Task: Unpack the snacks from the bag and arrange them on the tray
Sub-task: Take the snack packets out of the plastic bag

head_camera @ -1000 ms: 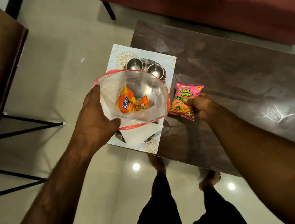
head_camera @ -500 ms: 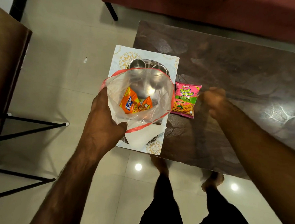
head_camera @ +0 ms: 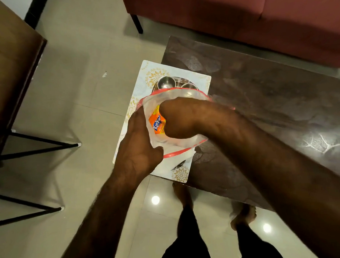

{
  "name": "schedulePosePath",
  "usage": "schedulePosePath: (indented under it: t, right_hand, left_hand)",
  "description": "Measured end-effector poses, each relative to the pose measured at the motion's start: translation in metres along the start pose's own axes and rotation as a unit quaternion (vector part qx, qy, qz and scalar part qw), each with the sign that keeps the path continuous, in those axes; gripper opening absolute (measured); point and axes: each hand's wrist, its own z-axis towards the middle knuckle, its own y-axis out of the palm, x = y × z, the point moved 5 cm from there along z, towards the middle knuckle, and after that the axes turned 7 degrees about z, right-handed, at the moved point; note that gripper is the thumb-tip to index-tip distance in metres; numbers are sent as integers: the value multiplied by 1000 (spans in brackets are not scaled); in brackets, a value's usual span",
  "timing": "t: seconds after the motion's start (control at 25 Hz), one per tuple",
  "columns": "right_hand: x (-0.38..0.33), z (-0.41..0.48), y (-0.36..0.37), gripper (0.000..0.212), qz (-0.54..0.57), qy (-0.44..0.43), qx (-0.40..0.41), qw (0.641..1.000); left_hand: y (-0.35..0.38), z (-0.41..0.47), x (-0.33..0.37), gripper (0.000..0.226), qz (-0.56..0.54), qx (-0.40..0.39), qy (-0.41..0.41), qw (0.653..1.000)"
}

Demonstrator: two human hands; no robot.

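A clear plastic bag (head_camera: 177, 147) with a red rim hangs open over the white patterned tray (head_camera: 143, 79), which overhangs the dark table's left edge. My left hand (head_camera: 139, 149) grips the bag's near-left rim. My right hand (head_camera: 180, 116) is plunged into the bag's mouth, with its fingers hidden inside. An orange snack packet (head_camera: 157, 122) shows in the bag, pressed against that hand. My right forearm covers the spot on the table where the pink snack packet lay.
Two steel bowls (head_camera: 165, 82) (head_camera: 189, 86) stand at the tray's far end. The dark glossy table (head_camera: 271, 97) stretches right, with a red sofa (head_camera: 238, 12) behind it. At left is a wooden table (head_camera: 10, 57) on black legs. My bare feet (head_camera: 243, 215) stand on the tiled floor.
My right hand let go of the pink packet on the table, swung left and went into the bag. My left hand kept hold of the rim.
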Motion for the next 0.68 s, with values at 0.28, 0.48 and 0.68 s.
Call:
schedulePosePath:
  t: [0.28, 0.48, 0.68]
  right_hand:
    - [54, 117, 78, 33, 13, 175, -41, 984]
    - [94, 122, 103, 86, 155, 268, 99, 946]
    - [82, 115, 94, 56, 83, 200, 138, 966]
  left_hand:
    - [-2, -21, 2, 104, -3, -7, 40, 999]
    - [3, -29, -15, 109, 66, -54, 12, 996]
    - [9, -22, -8, 109, 86, -59, 1, 995]
